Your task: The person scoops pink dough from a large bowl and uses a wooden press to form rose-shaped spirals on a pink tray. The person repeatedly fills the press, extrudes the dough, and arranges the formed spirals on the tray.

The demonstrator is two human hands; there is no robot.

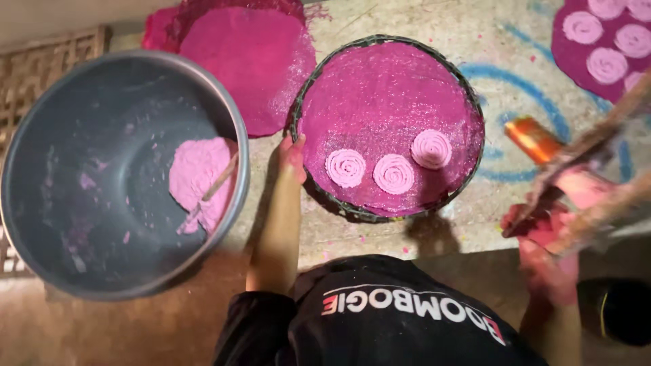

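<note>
Head view: your left hand (293, 157) pinches the round tray's (475, 112) left rim, fingers closed on it. Your right hand (542, 227), blurred, grips a wooden press (597, 146) well right of the tray; the three spirals (393, 173) lie nearer your left.

Round tray (468, 102): upper half bare; three pink spirals (393, 173) crowd its near edge. Big grey basin (41, 169) blocks the left. Narrow floor strip between basin and tray, occupied by left hand (291, 154).
</note>
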